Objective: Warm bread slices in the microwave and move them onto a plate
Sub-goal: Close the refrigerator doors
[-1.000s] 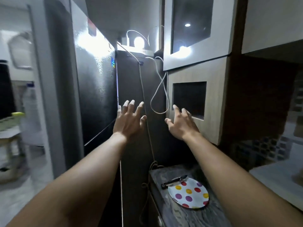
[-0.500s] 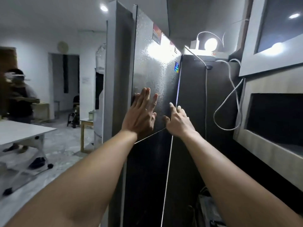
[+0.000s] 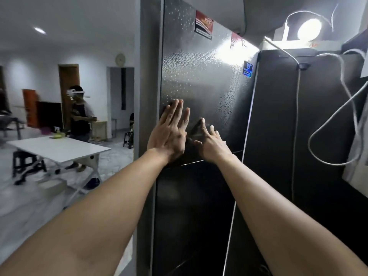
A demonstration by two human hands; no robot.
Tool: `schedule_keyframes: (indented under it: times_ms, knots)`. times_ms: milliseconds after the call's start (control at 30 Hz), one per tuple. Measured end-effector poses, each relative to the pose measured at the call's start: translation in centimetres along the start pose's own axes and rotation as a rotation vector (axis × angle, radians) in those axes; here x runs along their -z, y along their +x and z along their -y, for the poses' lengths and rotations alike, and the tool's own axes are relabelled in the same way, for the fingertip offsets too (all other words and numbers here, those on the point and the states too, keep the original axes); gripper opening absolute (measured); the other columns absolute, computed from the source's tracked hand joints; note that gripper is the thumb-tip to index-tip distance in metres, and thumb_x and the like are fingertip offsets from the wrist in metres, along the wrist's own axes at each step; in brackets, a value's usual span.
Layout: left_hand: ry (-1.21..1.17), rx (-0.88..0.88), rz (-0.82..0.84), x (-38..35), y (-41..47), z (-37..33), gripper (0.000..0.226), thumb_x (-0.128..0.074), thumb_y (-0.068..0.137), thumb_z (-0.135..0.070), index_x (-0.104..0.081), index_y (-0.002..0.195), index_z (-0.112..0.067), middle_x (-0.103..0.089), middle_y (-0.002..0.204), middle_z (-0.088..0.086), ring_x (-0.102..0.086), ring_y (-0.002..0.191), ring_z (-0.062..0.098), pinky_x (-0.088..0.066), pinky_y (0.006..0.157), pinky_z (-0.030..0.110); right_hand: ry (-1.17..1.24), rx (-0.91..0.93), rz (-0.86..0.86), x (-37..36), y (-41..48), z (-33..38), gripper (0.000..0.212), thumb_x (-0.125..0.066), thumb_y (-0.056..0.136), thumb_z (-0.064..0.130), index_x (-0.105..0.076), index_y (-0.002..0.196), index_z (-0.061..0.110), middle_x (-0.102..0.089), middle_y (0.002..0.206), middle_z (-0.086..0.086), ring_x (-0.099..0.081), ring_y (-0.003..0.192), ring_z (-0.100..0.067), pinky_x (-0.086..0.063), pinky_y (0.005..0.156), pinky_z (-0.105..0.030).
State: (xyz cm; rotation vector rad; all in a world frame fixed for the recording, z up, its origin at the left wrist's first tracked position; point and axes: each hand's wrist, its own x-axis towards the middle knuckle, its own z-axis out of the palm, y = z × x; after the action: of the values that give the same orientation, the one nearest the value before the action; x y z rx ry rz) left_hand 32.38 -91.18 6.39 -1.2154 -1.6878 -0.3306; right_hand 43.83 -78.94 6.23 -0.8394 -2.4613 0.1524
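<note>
The person has swung round to the left. A second ago both hands were up in front of the wall cupboards, with the spotted plate on the counter down to the right; now they are at the fridge (image 3: 199, 76) instead. The left hand (image 3: 169, 134) is flat, fingers straight and close together, over the upper door near its left edge. The right hand (image 3: 211, 144) is just beside it, fingers straight and a little spread. Neither holds anything. Their reflections meet the fingertips in the glossy door, so they look to be at the surface, though I cannot tell whether they press on it. Both sit just above the seam (image 3: 199, 160) between the upper and lower doors.

The plate has dropped out of view, and no bread or microwave shows anywhere. I'd say the task has barely begun. This looks like a trip to the fridge for the bread, and the next thing wanted is a grip on the door's edge to pull it open. Across the room another person (image 3: 79, 118) stands behind a white table (image 3: 59, 148), well apart from all this
</note>
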Motion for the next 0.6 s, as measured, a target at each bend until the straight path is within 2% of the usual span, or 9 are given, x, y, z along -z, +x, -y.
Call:
schedule_keyframes:
  times_ms: [133,267,367,600]
  knots:
    - [0.065,0.035,-0.016,-2.4,0.3,2.1,0.073,-0.038,0.093,-0.029,-0.011,0.156,-0.005,0.006,0.162,0.024,0.011,0.151,0.036,0.006,0.123,0.047,0.008,0.004,-0.030,-1.7,2.1,0.5,0.092,-0.046,0.098,0.056,0.022,0.155,0.034,0.003,0.166,-0.016,-0.005,0.153,-0.032,-0.018,0.116,-0.063]
    - [0.062,0.051,-0.017,-5.1,0.8,4.4,0.075,-0.041,0.092,-0.036,-0.013,0.157,-0.012,0.007,0.162,0.023,0.010,0.151,0.037,0.005,0.122,0.051,-0.024,-0.010,-0.076,-3.4,4.5,1.2,0.102,-0.058,0.095,0.040,0.026,0.153,0.034,0.011,0.165,-0.021,-0.002,0.152,-0.036,-0.015,0.117,-0.063]
    - [0.049,0.045,-0.009,-7.3,1.1,6.4,0.077,-0.042,0.091,-0.039,-0.011,0.158,-0.016,0.010,0.162,0.023,0.013,0.150,0.037,0.008,0.121,0.052,-0.052,-0.023,-0.099,-4.3,6.3,1.8,0.110,-0.064,0.092,0.039,0.027,0.153,0.035,0.017,0.164,-0.020,0.005,0.152,-0.038,-0.012,0.117,-0.063]
    - [-0.018,0.056,0.016,-13.8,2.8,12.2,0.076,-0.038,0.095,-0.043,0.000,0.158,-0.024,0.024,0.160,0.018,0.021,0.148,0.035,0.004,0.121,0.056,-0.218,-0.054,-0.202,-6.9,11.9,3.4,0.094,-0.051,0.097,0.047,0.022,0.155,0.031,0.019,0.163,-0.020,0.009,0.152,-0.039,-0.008,0.117,-0.065]
